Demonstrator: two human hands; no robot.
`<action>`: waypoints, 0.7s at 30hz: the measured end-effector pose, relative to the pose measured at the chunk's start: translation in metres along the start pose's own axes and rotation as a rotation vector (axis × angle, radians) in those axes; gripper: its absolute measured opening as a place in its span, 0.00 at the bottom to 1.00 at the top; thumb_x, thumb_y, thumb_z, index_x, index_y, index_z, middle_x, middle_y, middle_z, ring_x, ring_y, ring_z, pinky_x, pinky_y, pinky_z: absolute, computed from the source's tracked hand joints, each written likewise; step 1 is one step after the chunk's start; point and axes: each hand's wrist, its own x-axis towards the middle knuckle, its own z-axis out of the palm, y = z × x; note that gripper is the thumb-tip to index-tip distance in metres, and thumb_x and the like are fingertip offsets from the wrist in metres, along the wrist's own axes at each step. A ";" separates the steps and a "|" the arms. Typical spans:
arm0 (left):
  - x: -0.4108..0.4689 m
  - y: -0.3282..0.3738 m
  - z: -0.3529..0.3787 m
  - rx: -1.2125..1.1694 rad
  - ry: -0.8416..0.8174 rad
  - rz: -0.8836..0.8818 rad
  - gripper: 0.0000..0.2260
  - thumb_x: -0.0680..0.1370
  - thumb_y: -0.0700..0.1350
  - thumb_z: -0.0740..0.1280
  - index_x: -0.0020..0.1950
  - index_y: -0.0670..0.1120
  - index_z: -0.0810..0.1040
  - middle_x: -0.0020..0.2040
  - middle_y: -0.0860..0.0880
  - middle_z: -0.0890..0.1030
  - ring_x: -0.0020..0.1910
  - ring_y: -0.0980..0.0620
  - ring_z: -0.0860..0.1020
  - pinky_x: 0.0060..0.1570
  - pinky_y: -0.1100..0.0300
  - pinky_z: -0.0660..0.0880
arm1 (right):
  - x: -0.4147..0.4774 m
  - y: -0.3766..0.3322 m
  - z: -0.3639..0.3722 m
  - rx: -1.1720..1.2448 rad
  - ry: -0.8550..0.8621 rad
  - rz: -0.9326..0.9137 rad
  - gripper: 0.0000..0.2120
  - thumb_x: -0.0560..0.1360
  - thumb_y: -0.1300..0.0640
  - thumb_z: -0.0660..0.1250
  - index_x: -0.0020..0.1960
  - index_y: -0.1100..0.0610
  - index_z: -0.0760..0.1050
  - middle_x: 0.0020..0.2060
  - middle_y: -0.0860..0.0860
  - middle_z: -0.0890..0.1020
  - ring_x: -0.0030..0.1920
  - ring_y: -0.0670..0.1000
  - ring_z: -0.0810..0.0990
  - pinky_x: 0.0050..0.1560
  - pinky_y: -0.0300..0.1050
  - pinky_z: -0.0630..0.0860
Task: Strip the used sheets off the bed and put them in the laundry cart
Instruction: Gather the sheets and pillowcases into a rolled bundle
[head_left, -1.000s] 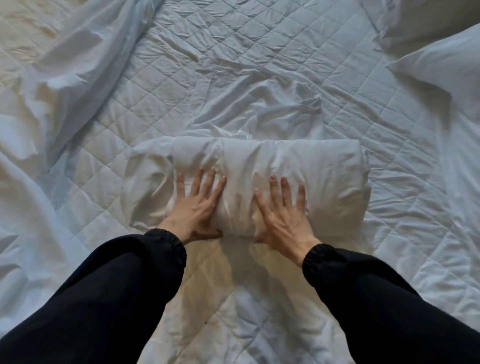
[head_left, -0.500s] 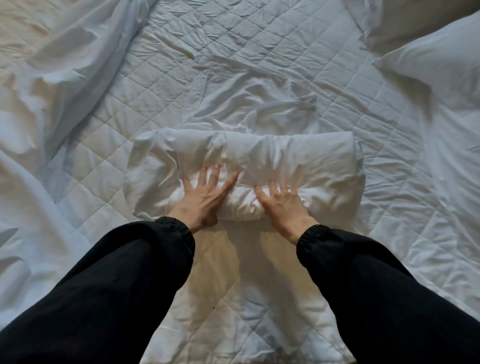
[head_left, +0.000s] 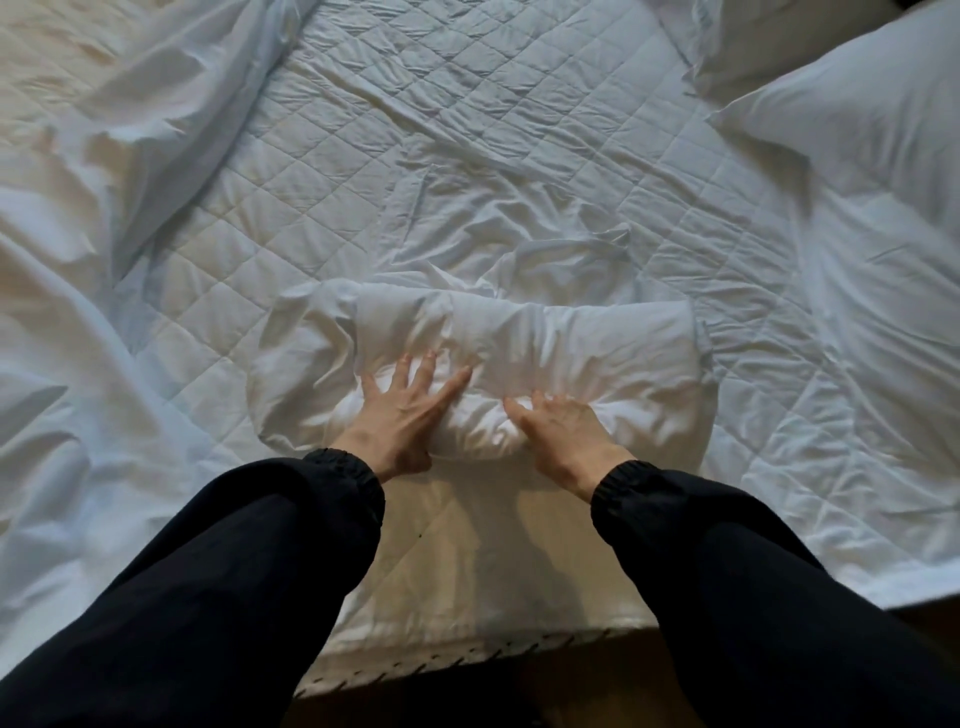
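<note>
A loose sheet (head_left: 156, 130) lies bunched on the left of the quilted mattress pad (head_left: 363, 130). The left hand (head_left: 402, 410) presses flat, fingers spread, on the rolled sheet (head_left: 571, 343) near the bed's front edge. The right hand (head_left: 563, 431) curls its fingers into the same roll, and a pillow (head_left: 857, 119) lies far right

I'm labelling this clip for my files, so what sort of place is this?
Most likely a bedroom, perhaps a hotel room: a bed with a quilted mattress pad, a white pillow at the upper right, and a rolled sheet lying on it.
</note>
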 end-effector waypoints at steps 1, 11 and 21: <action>-0.009 0.006 0.001 -0.008 -0.008 -0.004 0.55 0.67 0.47 0.74 0.74 0.60 0.32 0.78 0.43 0.38 0.76 0.38 0.42 0.65 0.27 0.51 | -0.009 -0.001 0.001 0.006 0.002 -0.013 0.26 0.77 0.64 0.57 0.74 0.53 0.58 0.59 0.59 0.75 0.57 0.61 0.76 0.54 0.53 0.73; -0.064 0.041 0.002 -0.016 -0.016 0.021 0.50 0.67 0.48 0.72 0.74 0.60 0.37 0.76 0.44 0.50 0.75 0.40 0.51 0.65 0.29 0.56 | -0.075 -0.006 -0.015 0.036 -0.089 -0.117 0.15 0.72 0.63 0.61 0.58 0.54 0.69 0.52 0.54 0.77 0.52 0.59 0.78 0.40 0.47 0.66; -0.021 0.007 -0.063 0.082 0.364 0.122 0.34 0.72 0.47 0.64 0.76 0.46 0.55 0.73 0.41 0.61 0.73 0.42 0.62 0.71 0.36 0.53 | -0.012 0.043 -0.087 0.189 -0.053 -0.009 0.16 0.70 0.62 0.63 0.57 0.53 0.69 0.48 0.57 0.77 0.48 0.61 0.77 0.44 0.52 0.75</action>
